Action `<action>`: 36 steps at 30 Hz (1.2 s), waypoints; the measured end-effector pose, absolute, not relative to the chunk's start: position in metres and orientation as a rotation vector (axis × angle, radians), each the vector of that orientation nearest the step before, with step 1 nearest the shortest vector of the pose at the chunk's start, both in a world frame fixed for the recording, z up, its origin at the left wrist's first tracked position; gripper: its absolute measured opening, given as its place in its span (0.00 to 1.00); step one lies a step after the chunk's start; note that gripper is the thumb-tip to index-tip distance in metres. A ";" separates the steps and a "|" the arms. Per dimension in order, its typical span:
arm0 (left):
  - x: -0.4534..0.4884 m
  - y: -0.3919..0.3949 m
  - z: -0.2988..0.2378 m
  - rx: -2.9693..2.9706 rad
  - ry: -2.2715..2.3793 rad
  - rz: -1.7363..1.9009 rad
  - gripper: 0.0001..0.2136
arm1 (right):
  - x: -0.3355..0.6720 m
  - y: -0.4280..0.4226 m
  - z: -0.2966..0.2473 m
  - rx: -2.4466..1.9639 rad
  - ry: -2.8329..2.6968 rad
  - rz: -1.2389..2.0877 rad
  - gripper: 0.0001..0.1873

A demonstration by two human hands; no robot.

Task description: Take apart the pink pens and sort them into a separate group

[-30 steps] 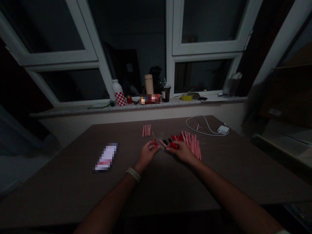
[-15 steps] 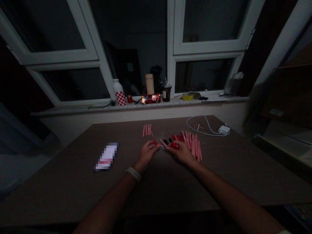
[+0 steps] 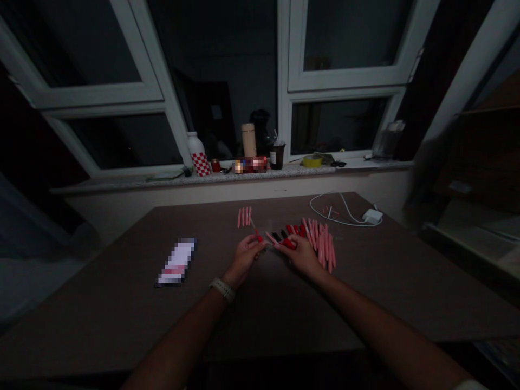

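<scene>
My left hand [image 3: 245, 254] pinches a slim pen part with a red section [image 3: 259, 236] and a pale, thin end that points up and away. A short distance to the right, my right hand [image 3: 304, 255] is closed around a red pen piece [image 3: 288, 244], and a slender pink pen part [image 3: 271, 237] sticks out at its fingertips. The fingertips of both hands are close together, with a small pale tip between them; whether the parts touch is too small to tell. Beyond my right hand lie black pieces [image 3: 277, 236], red pieces [image 3: 296, 229] and a row of pink pens [image 3: 320, 241].
Several pink pens [image 3: 244, 216] lie side by side farther back on the table [image 3: 122, 314]. A phone [image 3: 177, 262] rests at left. A white charger [image 3: 372, 216] with a looped cable lies back right. Bottles [image 3: 200, 156], a cup [image 3: 278, 156] and yellow tape [image 3: 312, 161] stand along the windowsill.
Both hands stay in nearly the same place. The fingers of my right hand have shifted slightly around the red piece, which sits a little lower.
</scene>
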State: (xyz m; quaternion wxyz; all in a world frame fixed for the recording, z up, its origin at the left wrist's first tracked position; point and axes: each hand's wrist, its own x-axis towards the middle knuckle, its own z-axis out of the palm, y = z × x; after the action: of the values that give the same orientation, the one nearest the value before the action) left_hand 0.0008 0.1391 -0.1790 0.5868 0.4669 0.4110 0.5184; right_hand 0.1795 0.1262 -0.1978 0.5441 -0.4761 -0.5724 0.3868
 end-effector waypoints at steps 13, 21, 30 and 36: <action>0.001 0.142 -0.181 1.063 0.914 1.226 0.22 | 0.172 0.117 -0.187 -1.128 -1.305 0.926 0.23; 0.000 0.141 -0.180 1.054 0.927 1.222 0.21 | 0.170 0.114 -0.184 -1.137 -1.326 0.843 0.26; -0.002 0.140 -0.177 1.055 0.944 1.196 0.20 | 0.170 0.115 -0.187 -1.152 -1.366 0.724 0.23; -0.002 0.139 -0.177 1.060 0.907 1.201 0.19 | 0.169 0.113 -0.185 -1.156 -1.361 0.738 0.22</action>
State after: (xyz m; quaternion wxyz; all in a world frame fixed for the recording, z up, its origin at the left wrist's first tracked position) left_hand -0.0016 0.1393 -0.1768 0.6055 0.4583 0.3921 0.5193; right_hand 0.1688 0.1126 -0.1846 0.5685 -0.4923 -0.5794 0.3143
